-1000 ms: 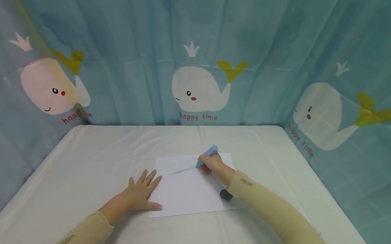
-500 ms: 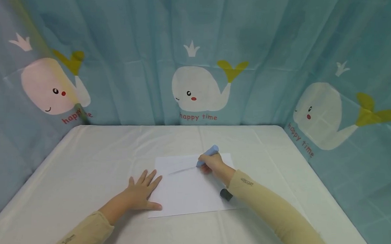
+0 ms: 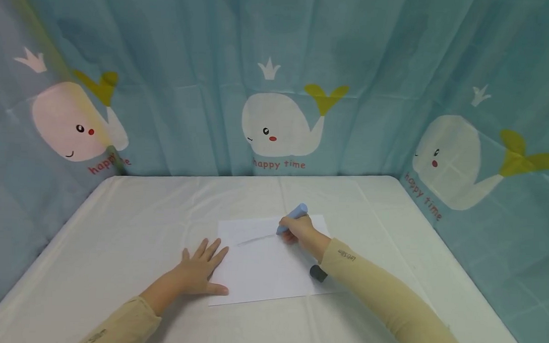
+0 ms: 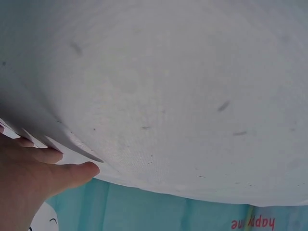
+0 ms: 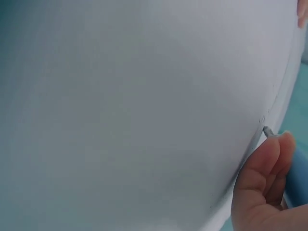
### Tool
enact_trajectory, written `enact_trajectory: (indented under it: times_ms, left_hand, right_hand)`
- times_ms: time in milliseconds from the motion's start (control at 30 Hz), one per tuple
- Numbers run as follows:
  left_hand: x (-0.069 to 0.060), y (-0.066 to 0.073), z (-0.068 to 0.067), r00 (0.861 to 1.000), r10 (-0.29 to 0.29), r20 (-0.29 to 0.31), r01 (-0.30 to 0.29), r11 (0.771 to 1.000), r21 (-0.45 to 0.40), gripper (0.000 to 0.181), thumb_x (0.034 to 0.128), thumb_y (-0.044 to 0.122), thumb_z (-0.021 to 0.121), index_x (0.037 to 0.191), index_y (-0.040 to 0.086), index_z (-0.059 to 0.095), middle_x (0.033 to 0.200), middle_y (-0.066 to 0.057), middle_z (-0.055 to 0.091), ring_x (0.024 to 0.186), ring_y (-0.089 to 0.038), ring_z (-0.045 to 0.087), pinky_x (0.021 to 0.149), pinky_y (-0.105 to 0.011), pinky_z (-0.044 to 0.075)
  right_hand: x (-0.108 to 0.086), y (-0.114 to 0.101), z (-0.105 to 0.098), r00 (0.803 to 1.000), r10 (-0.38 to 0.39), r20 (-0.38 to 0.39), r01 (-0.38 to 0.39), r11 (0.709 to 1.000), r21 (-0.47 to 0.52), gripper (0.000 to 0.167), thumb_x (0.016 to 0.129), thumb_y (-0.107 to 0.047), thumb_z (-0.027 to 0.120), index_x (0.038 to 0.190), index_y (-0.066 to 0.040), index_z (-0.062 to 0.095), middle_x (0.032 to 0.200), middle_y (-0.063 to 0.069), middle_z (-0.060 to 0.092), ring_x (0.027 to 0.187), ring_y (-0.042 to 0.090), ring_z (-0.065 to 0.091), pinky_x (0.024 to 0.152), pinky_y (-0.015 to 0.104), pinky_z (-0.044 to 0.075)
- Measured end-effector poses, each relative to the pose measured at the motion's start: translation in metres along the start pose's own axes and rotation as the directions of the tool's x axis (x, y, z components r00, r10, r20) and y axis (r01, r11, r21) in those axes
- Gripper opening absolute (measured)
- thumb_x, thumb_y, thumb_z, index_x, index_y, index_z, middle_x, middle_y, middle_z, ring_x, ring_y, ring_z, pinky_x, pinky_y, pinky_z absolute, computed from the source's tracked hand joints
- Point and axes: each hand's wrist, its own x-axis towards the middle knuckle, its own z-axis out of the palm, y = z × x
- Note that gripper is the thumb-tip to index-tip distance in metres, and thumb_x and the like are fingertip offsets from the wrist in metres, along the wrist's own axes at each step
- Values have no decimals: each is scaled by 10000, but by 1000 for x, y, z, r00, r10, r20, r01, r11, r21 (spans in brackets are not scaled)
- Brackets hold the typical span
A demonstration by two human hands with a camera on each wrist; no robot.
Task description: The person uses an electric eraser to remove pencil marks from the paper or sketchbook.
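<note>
Evidently the drawing is at an early stage: a single thin line (image 3: 256, 240) slants across the upper part of the white paper sheet (image 3: 262, 272), rising from left to right. The blue marker (image 3: 295, 215) leans in the right hand (image 3: 299, 230), whose thumb and fingers pinch it low down, and its nib (image 5: 266, 130) appears to touch the sheet where the line ends. The left hand (image 3: 195, 274) lies flat with its fingers spread at the sheet's left edge, thumb tip over the paper, the rest mostly on the white-covered tabletop (image 3: 146, 217). A dark cylinder (image 3: 318, 273), probably the marker's cap, lies towards the sheet's right side, just beside the right sleeve (image 3: 375, 283). So one stroke is down, and whether it is complete I cannot tell; no second one can be made out from the head view. What is left, as I judge it, is whatever more the drawing needs, then capping the marker, since the nib is bare
</note>
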Motion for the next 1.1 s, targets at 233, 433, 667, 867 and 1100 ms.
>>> enact_trajectory:
  times_ms: [233, 433, 667, 867, 1100]
  left_hand:
    - [0, 0, 0, 1000, -6, -1, 6, 1000, -8, 1049, 759, 665, 678, 1499, 17, 314, 1566, -269, 161, 1404, -544, 84, 952, -817, 75]
    - [0, 1, 0, 1000, -5, 9, 5, 1000, -16, 1053, 759, 673, 672, 1500, 17, 312, 1566, -271, 158, 1404, -545, 79, 958, -813, 69]
    - [1, -2, 2, 1000, 1, -2, -1, 1000, -1, 1056, 758, 683, 662, 1504, 26, 307, 1570, -262, 155, 1405, -541, 80, 953, -815, 72]
    - [1, -3, 3, 1000, 4, -5, -4, 1000, 4, 1061, 755, 686, 663, 1505, 26, 305, 1571, -262, 152, 1404, -544, 81, 947, -819, 72]
    - [1, -1, 2, 1000, 6, -5, -6, 1000, -9, 1052, 760, 675, 668, 1506, 27, 304, 1571, -259, 155, 1406, -540, 82, 951, -817, 70]
  right_hand:
    - [2, -2, 2, 1000, 9, -6, -9, 1000, 11, 276, 833, -108, 643, 1047, 37, 547, 655, 76, 606, 508, 127, 580, 508, 225, 501]
    - [2, -1, 1, 1000, 13, -14, -13, 1000, 0, 276, 833, -103, 639, 1051, 37, 546, 655, 81, 607, 508, 131, 581, 511, 230, 502]
    - [1, -2, 0, 1000, 3, -5, -3, 1000, -6, 269, 838, -98, 632, 1054, 34, 540, 657, 82, 614, 511, 130, 581, 516, 230, 501]
    - [0, -2, 2, 1000, 8, 9, -8, 1000, -6, 234, 838, -99, 640, 1022, 19, 559, 662, 81, 608, 518, 132, 576, 517, 230, 497]
    - [0, -1, 2, 1000, -7, 13, 7, 1000, -21, 190, 836, -92, 645, 980, 9, 573, 653, 77, 610, 511, 131, 577, 514, 234, 504]
